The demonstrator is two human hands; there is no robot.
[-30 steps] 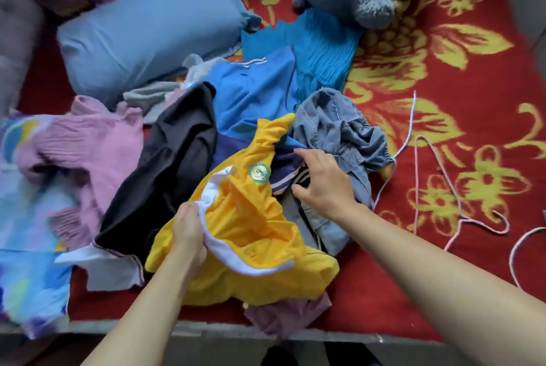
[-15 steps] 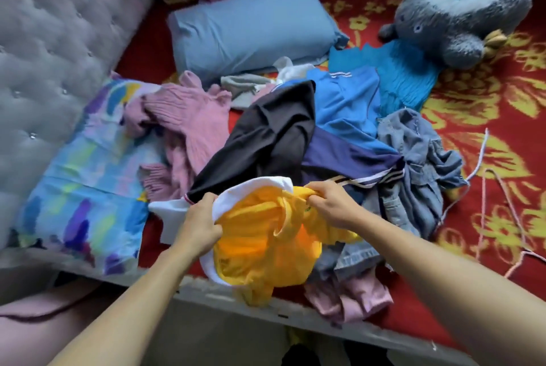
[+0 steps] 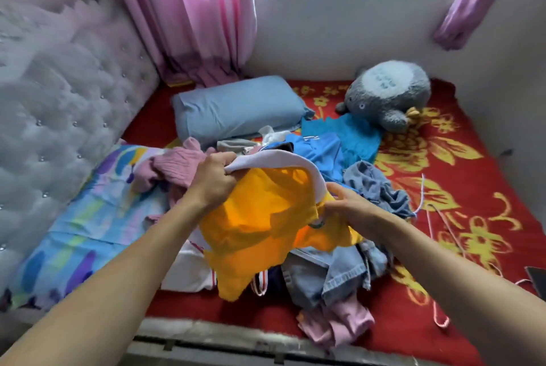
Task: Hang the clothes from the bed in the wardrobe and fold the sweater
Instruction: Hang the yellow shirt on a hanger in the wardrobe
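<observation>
A yellow shirt (image 3: 260, 226) with a white collar hangs lifted above the clothes pile on the bed. My left hand (image 3: 214, 180) grips its white collar at the upper left. On the right side my right hand (image 3: 344, 203) pinches the shirt's edge near a small round badge. Under it lie denim jeans (image 3: 339, 274), a blue top (image 3: 322, 152), a teal garment (image 3: 354, 138) and a pink knitted sweater (image 3: 174, 163) at the left. Pink wire hangers (image 3: 443, 223) lie on the red blanket to the right.
A blue pillow (image 3: 236, 108) and a grey plush toy (image 3: 387, 93) sit at the back of the bed. A colourful sheet (image 3: 79, 217) lies beside the tufted headboard (image 3: 59, 93) on the left. Pink curtains (image 3: 192, 10) hang by the window. A dark phone (image 3: 536, 277) rests at the right edge.
Both hands have raised the yellow shirt off the pile and spread its collar. The view has tilted up, so the window and curtains now show.
</observation>
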